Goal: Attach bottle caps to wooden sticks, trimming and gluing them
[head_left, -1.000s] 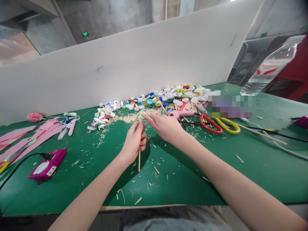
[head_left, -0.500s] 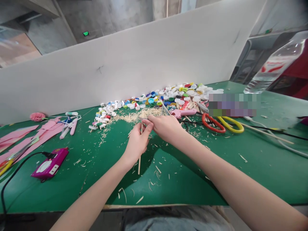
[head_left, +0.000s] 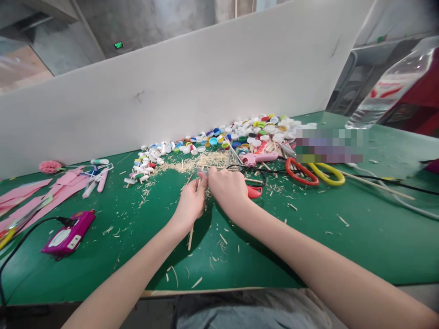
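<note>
My left hand (head_left: 190,201) is closed around a thin wooden stick (head_left: 190,236), whose lower end sticks out below the palm. Right beside it, my right hand (head_left: 226,188) is curled in a fist, knuckles up, by the stick's upper end. A small grey blade tip (head_left: 200,169) shows between the two hands; what the right fingers wrap round is mostly hidden. Behind the hands lies a pile of pale wood shavings (head_left: 206,160). A red handle (head_left: 254,192) rests just right of the right hand.
Bottle caps (head_left: 240,135) are heaped along the white partition (head_left: 171,91). Scissors with red (head_left: 302,172) and yellow handles (head_left: 327,174), a pink glue gun (head_left: 259,157) and cables lie to the right. A purple power box (head_left: 68,235) and pink paper (head_left: 60,192) lie left. A bottle (head_left: 391,89) stands right.
My right hand has turned knuckles up and moved slightly left and down, uncovering the red handle. My left hand has shifted slightly left with the stick, now more tilted.
</note>
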A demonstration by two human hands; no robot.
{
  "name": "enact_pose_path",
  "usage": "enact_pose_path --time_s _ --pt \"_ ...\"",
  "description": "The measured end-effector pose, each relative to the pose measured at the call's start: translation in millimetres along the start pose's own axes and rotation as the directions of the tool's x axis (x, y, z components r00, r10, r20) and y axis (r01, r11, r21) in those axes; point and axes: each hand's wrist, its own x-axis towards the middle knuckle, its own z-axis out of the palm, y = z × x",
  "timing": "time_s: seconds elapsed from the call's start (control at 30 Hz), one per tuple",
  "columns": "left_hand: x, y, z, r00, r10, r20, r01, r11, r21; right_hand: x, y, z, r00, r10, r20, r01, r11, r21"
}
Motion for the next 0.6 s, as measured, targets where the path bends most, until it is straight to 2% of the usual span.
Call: enact_pose_path --time_s 0.1,0.37,0.6 --pt "0.6 -3.0 2.2 0.999 0.030 -0.026 -0.030 1.000 0.008 -0.7 -1.6 -0.2 0.999 0.011 0.031 -0.011 1.000 0.001" --pt "8.1 -4.3 1.1 1.000 -0.017 -0.014 0.017 1.000 -0.024 3.0 -8.3 0.6 0.994 0.073 0.084 -0.075 0.997 0.022" --pt "9.8 -2.2 3.3 0.999 -0.010 -0.036 0.008 0.999 -0.049 9.2 -9.8 9.8 0.996 0.060 0.068 -0.064 0.996 0.058"
